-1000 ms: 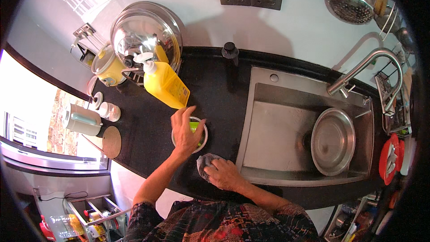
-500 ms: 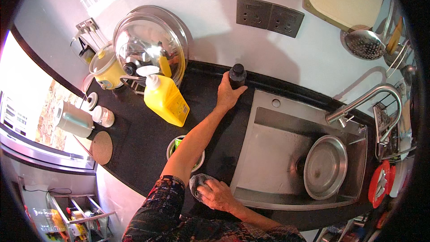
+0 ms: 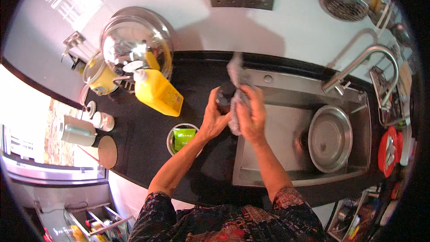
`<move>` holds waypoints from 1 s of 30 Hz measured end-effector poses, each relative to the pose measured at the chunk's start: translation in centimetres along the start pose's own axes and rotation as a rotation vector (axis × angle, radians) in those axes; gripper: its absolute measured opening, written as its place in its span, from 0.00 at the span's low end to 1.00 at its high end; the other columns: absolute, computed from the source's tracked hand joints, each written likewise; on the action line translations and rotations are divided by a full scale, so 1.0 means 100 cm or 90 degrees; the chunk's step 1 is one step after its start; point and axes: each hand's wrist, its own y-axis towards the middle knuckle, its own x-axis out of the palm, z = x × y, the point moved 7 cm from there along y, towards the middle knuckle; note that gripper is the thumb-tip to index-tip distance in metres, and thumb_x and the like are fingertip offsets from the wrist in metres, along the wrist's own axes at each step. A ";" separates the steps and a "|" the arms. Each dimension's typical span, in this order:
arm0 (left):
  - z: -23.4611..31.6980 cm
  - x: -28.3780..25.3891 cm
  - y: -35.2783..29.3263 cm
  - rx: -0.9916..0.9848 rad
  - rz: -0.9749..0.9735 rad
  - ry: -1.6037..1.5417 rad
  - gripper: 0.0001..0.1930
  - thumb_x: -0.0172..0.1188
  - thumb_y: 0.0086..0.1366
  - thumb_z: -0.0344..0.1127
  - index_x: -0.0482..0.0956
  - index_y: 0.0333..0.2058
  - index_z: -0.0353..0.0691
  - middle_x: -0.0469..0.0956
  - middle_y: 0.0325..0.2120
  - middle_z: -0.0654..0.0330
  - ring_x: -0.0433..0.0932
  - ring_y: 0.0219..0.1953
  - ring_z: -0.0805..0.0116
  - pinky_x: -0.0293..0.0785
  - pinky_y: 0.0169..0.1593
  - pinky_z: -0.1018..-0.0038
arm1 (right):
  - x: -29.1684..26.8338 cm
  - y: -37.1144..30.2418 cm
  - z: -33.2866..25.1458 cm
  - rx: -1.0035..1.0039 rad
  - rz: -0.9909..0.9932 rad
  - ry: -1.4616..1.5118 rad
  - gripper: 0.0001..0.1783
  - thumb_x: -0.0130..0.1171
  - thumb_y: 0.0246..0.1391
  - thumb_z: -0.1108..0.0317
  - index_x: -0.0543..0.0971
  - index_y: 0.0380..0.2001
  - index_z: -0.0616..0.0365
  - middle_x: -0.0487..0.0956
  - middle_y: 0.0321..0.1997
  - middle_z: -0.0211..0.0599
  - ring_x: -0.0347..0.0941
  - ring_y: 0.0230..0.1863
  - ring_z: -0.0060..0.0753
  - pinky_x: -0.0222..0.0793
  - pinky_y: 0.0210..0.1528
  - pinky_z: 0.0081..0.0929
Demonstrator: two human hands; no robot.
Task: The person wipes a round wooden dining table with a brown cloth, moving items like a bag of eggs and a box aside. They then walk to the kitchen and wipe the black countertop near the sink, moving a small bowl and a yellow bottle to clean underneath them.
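Over the counter, just left of the sink, my left hand is wrapped round a small dark bottle. My right hand grips a grey cloth and presses it against the bottle's right side. The cloth's upper end sticks up loosely and is blurred by motion. Part of the bottle is hidden by the cloth and my fingers. Below my left wrist stands a round metal bowl holding a green packet. To the left is a yellow pump bottle.
The steel sink on the right holds a round metal basin under a curved tap. Large glass lids and a yellow cooker stand at the back left. A round mat lies near the window.
My left hand has brought the dark bottle from the back wall toward me. My right hand has lifted the cloth from the counter's front up to the bottle.
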 end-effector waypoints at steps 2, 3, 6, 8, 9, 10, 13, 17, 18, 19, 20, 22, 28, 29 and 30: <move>0.014 0.003 -0.017 0.015 0.021 -0.151 0.31 0.60 0.52 0.23 0.58 0.54 0.39 0.71 0.41 0.60 0.73 0.42 0.73 0.72 0.46 0.75 | 0.006 0.006 -0.009 0.014 -0.005 0.121 0.15 0.49 0.54 0.74 0.73 0.46 0.62 0.70 0.43 0.45 0.68 0.46 0.46 0.62 0.50 0.30; 0.017 -0.003 -0.025 0.039 0.003 -0.089 0.30 0.60 0.52 0.22 0.59 0.53 0.39 0.72 0.41 0.60 0.73 0.41 0.73 0.72 0.46 0.75 | 0.009 0.001 -0.004 0.089 -0.040 0.157 0.14 0.48 0.56 0.73 0.72 0.46 0.63 0.71 0.41 0.45 0.69 0.44 0.42 0.63 0.48 0.28; 0.038 0.002 -0.041 0.009 0.022 -0.089 0.28 0.63 0.50 0.23 0.62 0.50 0.39 0.74 0.37 0.62 0.74 0.38 0.73 0.74 0.44 0.73 | 0.015 -0.034 0.031 0.225 -0.075 0.201 0.13 0.48 0.59 0.72 0.72 0.46 0.63 0.72 0.38 0.42 0.70 0.42 0.37 0.63 0.47 0.27; 0.045 -0.001 -0.044 0.037 0.043 -0.099 0.27 0.64 0.49 0.24 0.64 0.48 0.38 0.74 0.36 0.63 0.75 0.37 0.73 0.74 0.44 0.73 | 0.019 -0.067 0.051 0.406 -0.079 0.338 0.15 0.47 0.62 0.67 0.72 0.48 0.63 0.75 0.38 0.38 0.72 0.41 0.31 0.66 0.45 0.23; 0.054 0.001 -0.039 0.078 0.028 -0.078 0.23 0.64 0.49 0.25 0.68 0.45 0.37 0.74 0.35 0.63 0.75 0.35 0.73 0.74 0.43 0.72 | 0.025 -0.084 0.055 0.510 -0.050 0.473 0.15 0.46 0.63 0.66 0.72 0.48 0.63 0.75 0.39 0.37 0.73 0.40 0.30 0.67 0.45 0.22; 0.056 0.004 -0.041 0.048 0.061 -0.132 0.18 0.62 0.50 0.25 0.71 0.42 0.36 0.75 0.35 0.62 0.75 0.35 0.72 0.74 0.43 0.72 | 0.030 -0.099 0.058 0.612 -0.017 0.608 0.16 0.46 0.63 0.65 0.72 0.49 0.63 0.76 0.39 0.36 0.74 0.40 0.29 0.68 0.45 0.22; 0.041 -0.002 -0.028 0.056 0.072 -0.038 0.20 0.63 0.52 0.26 0.69 0.44 0.36 0.74 0.36 0.61 0.74 0.37 0.72 0.73 0.44 0.72 | 0.034 -0.111 0.032 0.685 -0.050 0.802 0.19 0.45 0.64 0.60 0.71 0.51 0.62 0.78 0.41 0.38 0.75 0.37 0.26 0.73 0.41 0.25; 0.024 -0.003 0.007 0.041 0.134 -0.071 0.25 0.65 0.55 0.28 0.63 0.49 0.40 0.72 0.36 0.63 0.73 0.38 0.73 0.72 0.44 0.72 | 0.030 -0.142 0.020 0.668 -0.318 0.673 0.21 0.50 0.61 0.63 0.69 0.54 0.63 0.79 0.42 0.40 0.76 0.37 0.26 0.74 0.41 0.27; 0.023 -0.006 0.018 0.065 0.139 -0.016 0.25 0.65 0.54 0.29 0.64 0.48 0.40 0.71 0.36 0.63 0.72 0.37 0.73 0.72 0.45 0.73 | 0.026 -0.147 0.011 0.652 -0.409 0.643 0.22 0.51 0.60 0.64 0.68 0.55 0.64 0.79 0.43 0.41 0.76 0.37 0.27 0.74 0.41 0.27; 0.019 -0.006 0.033 0.057 0.129 -0.016 0.25 0.66 0.54 0.29 0.64 0.48 0.40 0.71 0.36 0.63 0.71 0.37 0.73 0.71 0.45 0.73 | 0.019 -0.149 0.014 0.649 -0.411 0.603 0.22 0.51 0.60 0.65 0.67 0.56 0.64 0.79 0.43 0.41 0.76 0.37 0.27 0.74 0.41 0.26; 0.014 -0.010 0.046 0.049 0.128 -0.013 0.25 0.66 0.54 0.30 0.64 0.48 0.40 0.70 0.36 0.63 0.71 0.37 0.73 0.71 0.45 0.73 | 0.014 -0.151 0.018 0.646 -0.422 0.566 0.23 0.52 0.60 0.66 0.67 0.56 0.64 0.79 0.43 0.42 0.76 0.38 0.27 0.73 0.41 0.26; 0.006 -0.019 0.073 0.096 0.140 0.043 0.26 0.68 0.53 0.32 0.65 0.47 0.39 0.71 0.38 0.62 0.72 0.39 0.72 0.72 0.45 0.73 | 0.000 -0.151 0.026 0.674 -0.393 0.541 0.24 0.52 0.59 0.68 0.66 0.57 0.65 0.79 0.44 0.42 0.76 0.38 0.28 0.73 0.42 0.26; -0.024 -0.041 0.136 0.172 0.193 0.095 0.32 0.73 0.48 0.36 0.65 0.48 0.36 0.72 0.42 0.58 0.72 0.45 0.65 0.71 0.49 0.68 | -0.029 -0.151 0.057 0.754 -0.204 0.549 0.20 0.48 0.57 0.72 0.68 0.53 0.68 0.78 0.39 0.43 0.75 0.34 0.27 0.75 0.32 0.25; -0.027 -0.048 0.140 0.203 0.271 0.240 0.30 0.73 0.48 0.34 0.67 0.47 0.35 0.72 0.40 0.59 0.73 0.43 0.67 0.71 0.48 0.70 | -0.032 -0.150 0.061 0.724 -0.204 0.517 0.20 0.49 0.57 0.71 0.69 0.52 0.68 0.78 0.37 0.42 0.75 0.32 0.26 0.75 0.30 0.25; -0.031 -0.056 0.141 0.232 0.348 0.387 0.29 0.73 0.48 0.33 0.68 0.46 0.35 0.73 0.39 0.60 0.74 0.42 0.68 0.72 0.47 0.71 | -0.031 -0.156 0.068 0.713 -0.211 0.502 0.20 0.50 0.57 0.71 0.69 0.52 0.69 0.78 0.37 0.42 0.75 0.32 0.26 0.74 0.30 0.25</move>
